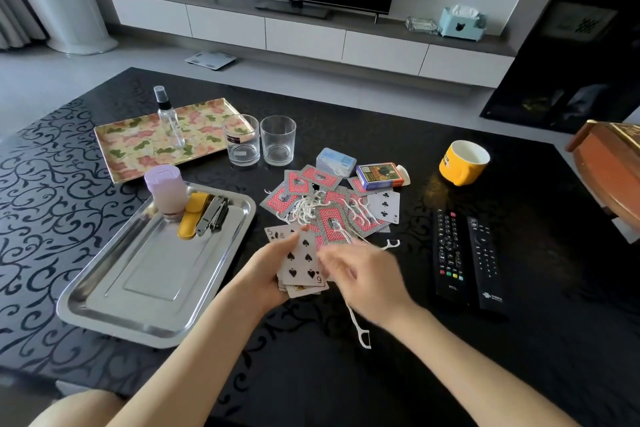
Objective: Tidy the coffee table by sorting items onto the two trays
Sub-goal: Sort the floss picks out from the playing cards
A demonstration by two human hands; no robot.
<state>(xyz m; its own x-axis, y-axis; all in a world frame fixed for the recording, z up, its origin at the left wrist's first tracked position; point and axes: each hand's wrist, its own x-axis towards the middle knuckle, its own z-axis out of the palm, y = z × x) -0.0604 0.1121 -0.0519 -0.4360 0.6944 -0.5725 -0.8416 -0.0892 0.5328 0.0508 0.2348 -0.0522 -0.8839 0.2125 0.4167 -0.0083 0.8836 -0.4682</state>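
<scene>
Gathering playing cards, by the look of it, with the dark patterned worktop [311,374] not yet half sorted. Nearest on the left, the steel tray [145,274], already carrying a lilac tub [166,189], a yellow case [192,218] and nail clippers [213,215] at its far end. Just beyond the steel tray, a floral tray [138,149] with only a spray bottle [169,121] upright on it. Well to the right of the steel tray, two black remotes [448,253] side by side. Just right of the steel tray, the left hand [273,267], grip closed round a small stack of cards [304,263], a spades card face up on top. Beside it, the right hand [363,274], blurred at the stack's edge; grip impossible to call open or closed. Far right and farther back, a yellow mug [462,165]. Past the steel tray's far right corner, two empty glasses [278,140], close together. Between the steel tray and the remotes, loose cards [334,218], mostly red backs up, tangled with white floss picks [304,208]; card box [377,176] and floss case [335,162] just behind. Next, probably: slide each card out from under the picks, square the stack, box it before traying.
</scene>
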